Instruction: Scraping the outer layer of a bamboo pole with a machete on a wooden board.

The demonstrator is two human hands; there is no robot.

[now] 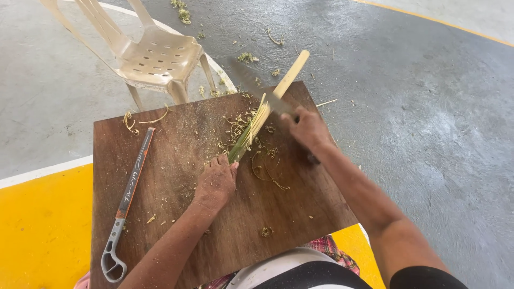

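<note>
Your left hand (216, 182) has its fingers curled down on the green lower end of one long split bamboo strip (266, 109), pinning it to the brown wooden board (176, 176) on your lap. Your right hand (306, 128) is closed around the handle of one large grey-bladed knife (251, 83), whose blade lies across the strip about midway. The strip runs from your left fingers up and right, green and splayed into thin slivers near you, pale tan and whole past the board's far edge. Curled green-and-tan shavings (265, 166) lie scattered around it. One long grey tool (128, 200) with an orange stripe and pale lettering lies along the board's left side, well apart. One cream plastic chair (155, 56) stands beyond on the grey concrete floor (428, 107).
</note>
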